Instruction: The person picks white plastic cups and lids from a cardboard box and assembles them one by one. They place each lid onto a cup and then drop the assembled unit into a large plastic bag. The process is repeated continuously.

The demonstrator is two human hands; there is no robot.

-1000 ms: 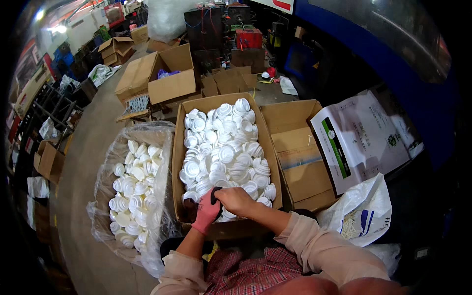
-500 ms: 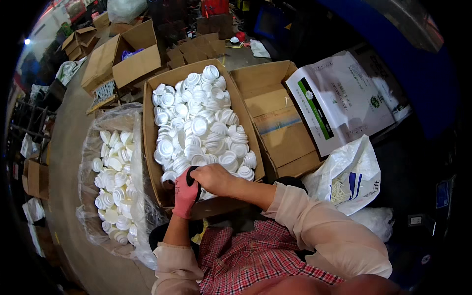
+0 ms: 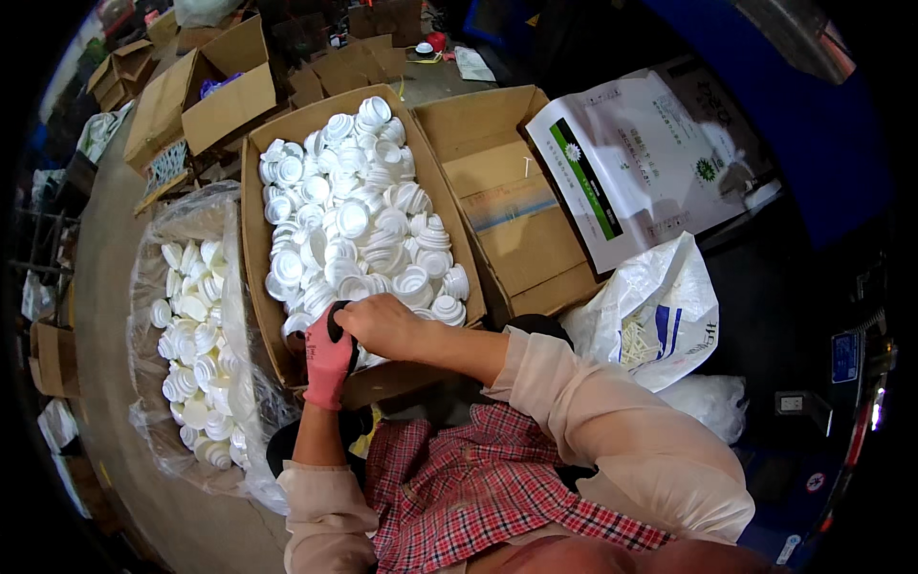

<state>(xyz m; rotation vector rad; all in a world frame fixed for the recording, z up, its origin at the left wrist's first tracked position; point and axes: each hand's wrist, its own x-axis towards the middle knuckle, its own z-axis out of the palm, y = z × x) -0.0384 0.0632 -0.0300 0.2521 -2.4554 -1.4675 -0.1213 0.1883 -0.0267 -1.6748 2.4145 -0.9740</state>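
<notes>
— Holding what?
— Both hands grip one black part (image 3: 336, 320) at the near edge of the box (image 3: 256, 287) of white caps (image 3: 354, 220): left hand (image 3: 328, 364) gloved, right hand (image 3: 382, 323) bare.

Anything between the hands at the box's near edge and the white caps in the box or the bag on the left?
Nothing visible. Left hand and right hand meet over the cardboard box of white caps. Only its wall and clear plastic bag film separate the bagged caps.

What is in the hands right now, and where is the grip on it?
A small black part is pinched between the gloved left hand and bare right hand; the exact grip point is hidden.
</notes>
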